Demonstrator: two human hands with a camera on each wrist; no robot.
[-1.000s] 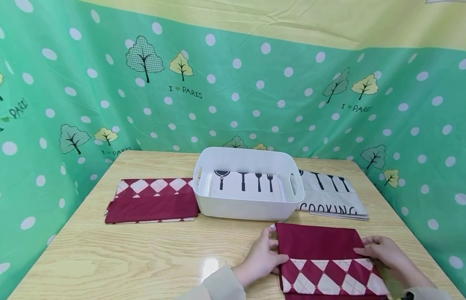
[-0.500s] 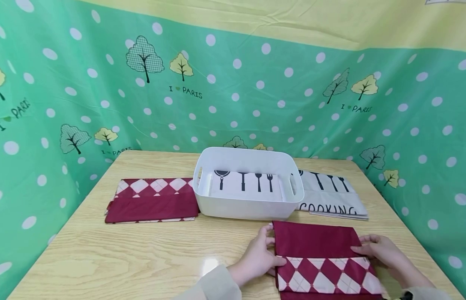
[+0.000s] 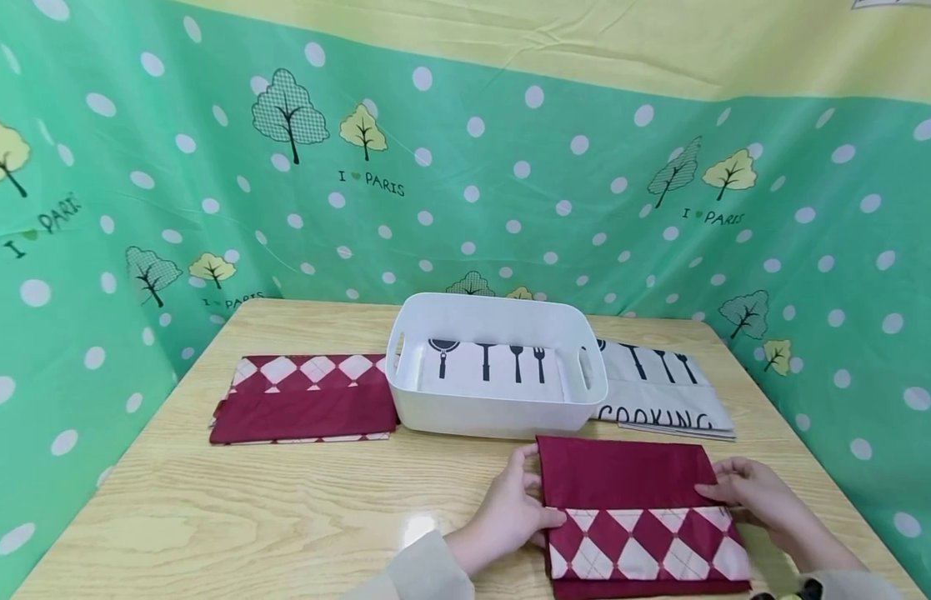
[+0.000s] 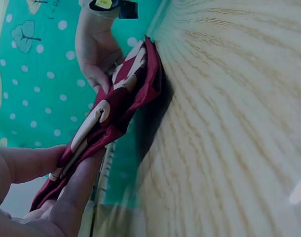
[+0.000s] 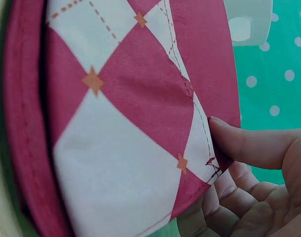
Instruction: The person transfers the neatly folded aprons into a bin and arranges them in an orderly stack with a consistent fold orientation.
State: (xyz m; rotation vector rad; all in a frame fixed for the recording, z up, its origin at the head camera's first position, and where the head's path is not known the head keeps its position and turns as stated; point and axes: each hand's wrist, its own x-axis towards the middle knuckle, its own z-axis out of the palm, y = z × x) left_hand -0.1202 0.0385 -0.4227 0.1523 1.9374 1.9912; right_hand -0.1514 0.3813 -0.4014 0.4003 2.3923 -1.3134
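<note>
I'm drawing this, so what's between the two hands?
A folded dark-red cloth with white diamonds. The left hand holds one side, the right hand the other. The head view shows it.

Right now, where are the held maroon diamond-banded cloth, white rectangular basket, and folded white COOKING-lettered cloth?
Held maroon diamond-banded cloth [image 3: 645, 533], head view: on the diamond band.
White rectangular basket [image 3: 495, 417], head view: outer front wall.
Folded white COOKING-lettered cloth [image 3: 662, 396], head view: bare fabric above the lettering.
</note>
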